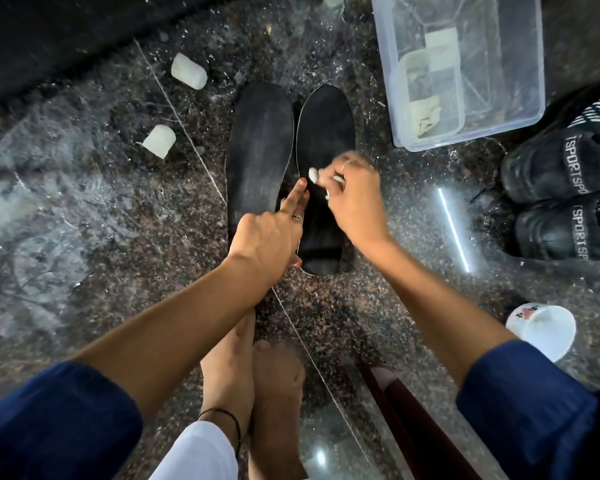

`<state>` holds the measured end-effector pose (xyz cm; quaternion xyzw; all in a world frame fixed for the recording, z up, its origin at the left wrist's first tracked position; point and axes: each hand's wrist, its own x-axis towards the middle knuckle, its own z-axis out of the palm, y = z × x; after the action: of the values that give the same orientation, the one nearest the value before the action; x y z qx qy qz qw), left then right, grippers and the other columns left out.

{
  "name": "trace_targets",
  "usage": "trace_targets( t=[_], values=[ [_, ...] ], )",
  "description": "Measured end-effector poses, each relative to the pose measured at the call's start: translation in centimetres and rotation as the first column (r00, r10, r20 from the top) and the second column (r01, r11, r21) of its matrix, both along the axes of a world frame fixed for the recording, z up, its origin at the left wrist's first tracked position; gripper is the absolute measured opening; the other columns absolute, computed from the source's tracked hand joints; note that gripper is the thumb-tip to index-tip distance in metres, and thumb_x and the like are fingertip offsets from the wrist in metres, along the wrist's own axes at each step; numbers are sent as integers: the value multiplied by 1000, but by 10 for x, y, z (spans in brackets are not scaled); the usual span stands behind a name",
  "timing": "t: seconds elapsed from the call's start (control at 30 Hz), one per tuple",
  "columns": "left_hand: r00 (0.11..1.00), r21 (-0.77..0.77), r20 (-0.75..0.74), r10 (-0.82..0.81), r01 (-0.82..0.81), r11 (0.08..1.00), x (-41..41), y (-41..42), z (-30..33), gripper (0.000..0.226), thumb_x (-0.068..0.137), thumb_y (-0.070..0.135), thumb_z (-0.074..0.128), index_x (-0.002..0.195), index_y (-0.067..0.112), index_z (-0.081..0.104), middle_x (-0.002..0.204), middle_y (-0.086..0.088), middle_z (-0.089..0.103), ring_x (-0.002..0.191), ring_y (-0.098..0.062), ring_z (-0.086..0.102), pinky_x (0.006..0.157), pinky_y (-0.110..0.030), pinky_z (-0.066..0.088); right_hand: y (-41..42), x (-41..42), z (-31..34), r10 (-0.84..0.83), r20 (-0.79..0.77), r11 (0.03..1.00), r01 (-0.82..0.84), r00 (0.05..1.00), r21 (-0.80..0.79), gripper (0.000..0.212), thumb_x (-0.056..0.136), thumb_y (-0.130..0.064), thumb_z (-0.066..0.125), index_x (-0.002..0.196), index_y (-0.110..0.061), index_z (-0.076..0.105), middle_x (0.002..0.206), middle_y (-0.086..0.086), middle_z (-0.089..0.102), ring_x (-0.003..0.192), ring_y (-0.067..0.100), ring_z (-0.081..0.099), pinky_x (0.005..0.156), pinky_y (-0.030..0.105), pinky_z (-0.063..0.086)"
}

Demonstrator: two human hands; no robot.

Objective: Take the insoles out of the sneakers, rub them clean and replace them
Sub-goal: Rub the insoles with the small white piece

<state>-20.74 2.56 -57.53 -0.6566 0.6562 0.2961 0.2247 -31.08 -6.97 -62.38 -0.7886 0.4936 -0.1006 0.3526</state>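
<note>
Both insoles lie side by side mid-floor: left insole [260, 147] untouched, left hand [271, 233] pinning right insole [321, 181] with straight fingers so it won't slide. Right hand [352, 199] pinches a small white piece [313, 174], probably an eraser, rubbing it; sneakers [558, 199] wait at the floor's right edge.

Two insoles [260, 147] lie side by side on the floor [84, 209] — hands over the right one [326, 133]. Sneakers [558, 195] sit far right, behind them a plastic box [465, 67].

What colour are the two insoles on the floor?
Black insoles, faintly dusty grey, seen in the head view.
</note>
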Motion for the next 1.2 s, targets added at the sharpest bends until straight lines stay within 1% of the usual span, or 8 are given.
trace_targets(
  t=[0.07,0.2,0.33,0.47,0.63,0.8,1.07,1.2],
  values=[
    [1000,8,-6,9,-9,1000,0,-1,0,98,90,52,58,156,15,-4,156,3,-30,96,-18,67,61,-29,39,-16,15,-4,-57,29,998,57,998,-8,14,76,11,60,67,1,61,81,6,58,75,14,56,69,6,38],
    [1000,15,-8,9,-9,1000,1,-1,1,98,90,53,57,155,14,-5,155,3,-31,97,-17,67,60,-28,40,-20,17,-4,-6,47,1000,8,999,-27,13,77,10,60,68,1,60,81,5,57,79,22,59,73,27,47],
    [1000,6,-9,4,-4,1000,2,-1,1,100,90,54,57,155,14,-7,155,3,-31,100,-17,66,62,-29,40,13,-19,3,60,-23,998,-61,998,-13,19,85,0,60,66,-1,59,83,-4,48,78,14,49,70,18,34],
    [1000,-1,-13,4,-4,1000,0,0,-1,101,90,54,57,155,14,-10,155,3,-31,103,-18,65,63,-28,39,28,-34,3,18,-29,998,-16,999,60,13,84,0,63,71,-1,64,82,5,56,81,18,51,73,21,37],
    [1000,6,-12,5,-5,1000,0,-2,0,99,90,52,58,155,14,-6,156,3,-30,101,-18,66,63,-28,41,-2,-2,1,-10,-32,1000,9,999,-29,16,80,6,60,65,-1,60,82,0,52,77,15,52,72,21,38],
    [1000,9,-7,4,-4,1000,0,-1,-1,97,91,52,56,155,14,-7,155,3,-31,99,-18,66,60,-28,39,-44,39,-7,-51,11,997,52,999,-55,16,72,18,56,70,4,63,86,14,62,77,18,58,66,3,35],
    [1000,-2,0,0,0,1000,0,-1,-2,101,89,54,58,155,14,-7,156,3,-30,98,-18,67,62,-28,41,11,-26,4,87,-27,996,-86,996,26,16,82,4,59,69,-3,58,84,1,53,80,19,56,75,28,44],
    [1000,-2,-1,-10,10,1000,0,-1,1,100,89,53,57,155,14,-7,156,2,-29,98,-17,67,60,-27,40,8,-20,1,40,-34,999,-39,999,29,16,79,8,60,67,-2,60,81,-2,52,77,17,53,71,21,40]
  ],
)
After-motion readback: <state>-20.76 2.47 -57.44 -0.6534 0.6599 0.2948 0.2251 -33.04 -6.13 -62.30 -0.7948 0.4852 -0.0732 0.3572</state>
